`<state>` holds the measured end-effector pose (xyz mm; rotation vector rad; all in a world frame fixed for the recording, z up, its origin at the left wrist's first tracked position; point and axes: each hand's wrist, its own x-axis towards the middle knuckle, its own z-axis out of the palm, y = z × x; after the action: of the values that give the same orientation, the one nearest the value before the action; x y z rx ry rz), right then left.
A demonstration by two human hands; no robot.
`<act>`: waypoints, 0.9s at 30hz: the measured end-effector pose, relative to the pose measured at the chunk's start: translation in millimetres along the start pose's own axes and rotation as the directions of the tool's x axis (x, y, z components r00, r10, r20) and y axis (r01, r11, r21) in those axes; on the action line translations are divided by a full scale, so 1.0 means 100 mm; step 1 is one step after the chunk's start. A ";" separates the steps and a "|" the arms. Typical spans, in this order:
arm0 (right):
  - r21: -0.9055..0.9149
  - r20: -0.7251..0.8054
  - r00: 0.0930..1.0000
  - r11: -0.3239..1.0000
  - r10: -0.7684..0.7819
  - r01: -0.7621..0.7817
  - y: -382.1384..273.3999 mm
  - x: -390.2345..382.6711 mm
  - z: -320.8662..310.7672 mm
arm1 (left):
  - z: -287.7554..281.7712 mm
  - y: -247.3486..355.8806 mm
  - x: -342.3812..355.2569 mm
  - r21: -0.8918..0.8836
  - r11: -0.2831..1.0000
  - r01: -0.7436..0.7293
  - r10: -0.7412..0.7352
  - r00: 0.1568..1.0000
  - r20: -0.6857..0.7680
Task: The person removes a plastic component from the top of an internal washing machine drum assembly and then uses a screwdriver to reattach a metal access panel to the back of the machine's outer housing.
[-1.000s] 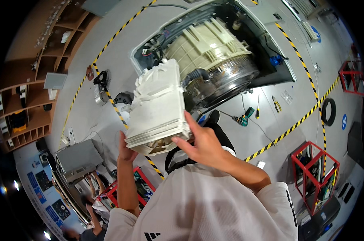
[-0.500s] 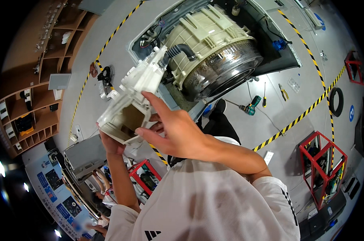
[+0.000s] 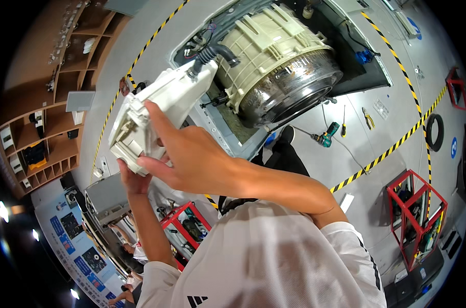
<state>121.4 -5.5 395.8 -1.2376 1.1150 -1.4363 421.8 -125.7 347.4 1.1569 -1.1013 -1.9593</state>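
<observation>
Both hands hold up a white plastic housing part [image 3: 161, 105], long and box-shaped with an open ribbed end at the lower left. My right hand [image 3: 189, 156] lies across its near side, fingers spread over it. Under its lower end my left hand [image 3: 133, 179] supports it from below, mostly hidden by the right hand. A black corrugated hose [image 3: 215, 51] shows at the part's far end. Beyond it lies an opened washing machine with a cream plastic tub and steel drum [image 3: 282, 66].
On the grey floor lie a teal cordless drill [image 3: 326, 137], a screwdriver [image 3: 343, 120] and pliers [image 3: 367, 118]. Yellow-black tape lines [image 3: 392, 149] cross the floor. Red frame racks [image 3: 415, 218] stand at right and lower left [image 3: 184, 226]. Wooden shelves [image 3: 43, 102] line the left wall. A tyre-like ring [image 3: 433, 131] lies right.
The white part has been tilted and swung to the left, its open end now pointing down-left. My right hand moved over its near side while the left stayed underneath.
</observation>
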 end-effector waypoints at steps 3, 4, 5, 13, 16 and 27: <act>0.005 -0.019 0.998 0.999 0.054 -0.054 0.06 -0.10 0.03 | -0.01 -0.12 -0.06 -0.082 0.997 0.014 -0.019 0.998 -0.061; 0.073 -0.007 0.997 0.994 0.081 -0.081 0.08 -0.14 0.04 | 0.06 -0.14 -0.07 -0.059 0.998 0.009 -0.011 0.999 -0.034; 0.076 -0.009 0.996 0.993 0.094 -0.093 0.08 -0.16 0.04 | 0.09 -0.16 -0.07 -0.033 0.999 -0.005 0.004 1.000 -0.025; 0.179 -0.067 0.978 0.967 0.197 -0.182 0.08 -0.33 -0.11 | 0.46 -0.16 -0.18 0.150 0.989 0.002 0.018 0.991 -0.133; 0.201 -0.100 0.967 0.956 0.235 -0.212 0.12 -0.42 -0.15 | 0.66 -0.16 -0.21 0.226 0.974 -0.002 0.019 0.997 -0.073; 0.079 -0.135 0.956 0.964 0.262 -0.253 0.25 -0.72 -0.22 | 0.59 -0.40 -0.32 0.474 0.880 0.012 0.013 0.999 -0.049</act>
<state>107.3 62.2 356.9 -0.9184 1.2706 -1.3641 379.8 -60.5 340.4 1.4441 -1.6121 -1.6897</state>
